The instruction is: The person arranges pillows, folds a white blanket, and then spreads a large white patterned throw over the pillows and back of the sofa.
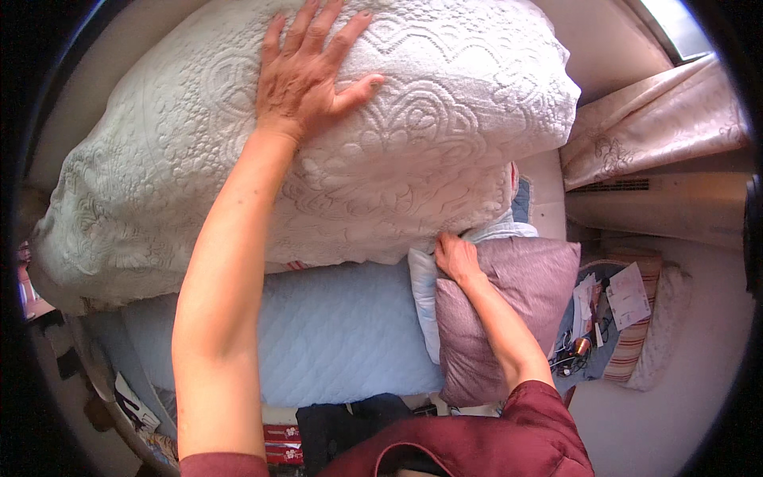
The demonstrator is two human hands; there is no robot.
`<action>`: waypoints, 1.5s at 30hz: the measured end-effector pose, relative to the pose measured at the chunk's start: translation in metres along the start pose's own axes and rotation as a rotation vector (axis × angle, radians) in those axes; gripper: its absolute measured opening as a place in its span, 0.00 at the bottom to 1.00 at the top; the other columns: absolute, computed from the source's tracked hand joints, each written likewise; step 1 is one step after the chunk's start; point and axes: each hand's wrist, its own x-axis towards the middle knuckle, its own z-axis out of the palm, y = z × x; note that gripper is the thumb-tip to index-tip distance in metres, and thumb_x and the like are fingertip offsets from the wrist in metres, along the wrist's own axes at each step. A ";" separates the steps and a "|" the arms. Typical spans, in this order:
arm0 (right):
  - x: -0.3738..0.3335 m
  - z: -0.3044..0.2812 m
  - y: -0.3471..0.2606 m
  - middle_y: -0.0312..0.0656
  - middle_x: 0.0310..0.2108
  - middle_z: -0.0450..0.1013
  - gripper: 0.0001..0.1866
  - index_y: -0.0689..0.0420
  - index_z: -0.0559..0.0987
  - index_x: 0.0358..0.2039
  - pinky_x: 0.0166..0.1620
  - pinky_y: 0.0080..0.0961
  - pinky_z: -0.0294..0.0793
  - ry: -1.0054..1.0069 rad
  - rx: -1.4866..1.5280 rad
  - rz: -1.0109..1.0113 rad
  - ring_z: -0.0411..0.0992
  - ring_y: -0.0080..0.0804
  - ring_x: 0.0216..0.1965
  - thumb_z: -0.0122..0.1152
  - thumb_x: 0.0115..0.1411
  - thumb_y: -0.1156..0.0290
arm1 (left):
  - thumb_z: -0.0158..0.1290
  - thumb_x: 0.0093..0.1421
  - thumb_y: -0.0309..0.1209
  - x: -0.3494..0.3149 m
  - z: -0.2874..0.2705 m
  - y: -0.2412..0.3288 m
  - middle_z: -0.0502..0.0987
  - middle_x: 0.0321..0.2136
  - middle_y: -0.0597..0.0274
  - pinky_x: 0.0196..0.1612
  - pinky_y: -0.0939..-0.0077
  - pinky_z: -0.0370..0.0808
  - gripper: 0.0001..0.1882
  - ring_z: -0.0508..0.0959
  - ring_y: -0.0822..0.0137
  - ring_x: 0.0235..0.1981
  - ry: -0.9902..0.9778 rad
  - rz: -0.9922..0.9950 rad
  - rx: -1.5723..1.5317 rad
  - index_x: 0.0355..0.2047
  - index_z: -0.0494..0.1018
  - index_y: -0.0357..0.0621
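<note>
A thick white bedspread [397, 151] with raised floral patterns lies over a tall bulging heap on the far side of the bed. My left hand [306, 75] lies on top of it, fingers spread and palm down. At the bedspread's near lower edge, my right hand [458, 257] is curled with its fingertips against the cloth, partly hidden. Under my right forearm rests a mauve pillow [524, 278], with a white and pale blue pillow [425, 302] partly beneath it. A light blue quilted mattress pad [342, 330] covers the near part of the bed.
To the right, a pink patterned curtain [660, 127] hangs below a window. Papers [628, 296] and tangled cables [574, 354] lie beside a striped cushion [636, 342]. Dark cloth [350, 425] and a red patterned box [283, 444] are at the near bed edge.
</note>
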 end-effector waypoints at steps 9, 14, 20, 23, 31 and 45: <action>0.055 -0.052 0.078 0.53 0.31 0.74 0.14 0.61 0.76 0.34 0.39 0.40 0.68 0.542 0.383 0.648 0.71 0.53 0.36 0.51 0.50 0.67 | 0.48 0.49 0.56 -0.002 -0.003 0.008 0.57 0.58 0.53 0.63 0.51 0.42 0.36 0.52 0.55 0.62 -0.026 -0.002 0.029 0.56 0.61 0.52; 0.039 -0.074 0.035 0.53 0.48 0.65 0.23 0.60 0.68 0.47 0.51 0.41 0.63 0.311 0.094 0.015 0.63 0.45 0.52 0.53 0.47 0.73 | 0.42 0.53 0.60 -0.012 0.007 -0.001 0.54 0.60 0.59 0.63 0.54 0.42 0.36 0.51 0.59 0.63 0.013 0.005 0.059 0.58 0.58 0.59; -0.016 -0.115 0.024 0.59 0.61 0.43 0.37 0.59 0.50 0.61 0.63 0.38 0.45 0.480 0.368 0.121 0.43 0.53 0.63 0.56 0.53 0.70 | 0.38 0.55 0.62 0.004 -0.009 0.013 0.50 0.62 0.60 0.64 0.55 0.37 0.35 0.46 0.59 0.64 -0.228 -0.120 0.086 0.60 0.54 0.63; -0.097 -0.132 -0.024 0.52 0.61 0.47 0.32 0.57 0.58 0.58 0.62 0.38 0.47 0.454 0.423 -0.086 0.47 0.47 0.62 0.54 0.52 0.74 | 0.43 0.58 0.47 -0.032 -0.036 0.029 0.51 0.61 0.48 0.61 0.48 0.46 0.31 0.50 0.52 0.63 -0.299 -0.165 0.127 0.61 0.52 0.54; -0.312 0.004 -0.010 0.48 0.42 0.65 0.18 0.63 0.69 0.44 0.48 0.29 0.64 -0.006 0.703 0.084 0.64 0.39 0.43 0.53 0.50 0.77 | 0.43 0.60 0.42 -0.406 -0.207 0.225 0.75 0.26 0.46 0.34 0.50 0.72 0.16 0.75 0.45 0.30 -1.019 -0.715 -0.725 0.29 0.73 0.43; -0.358 -0.026 -0.178 0.46 0.38 0.73 0.13 0.59 0.74 0.41 0.40 0.28 0.73 -0.267 0.464 -0.313 0.74 0.35 0.36 0.54 0.54 0.72 | 0.41 0.62 0.40 -0.398 -0.458 0.173 0.72 0.22 0.47 0.26 0.59 0.69 0.16 0.73 0.48 0.26 -0.432 -0.989 -0.806 0.25 0.68 0.41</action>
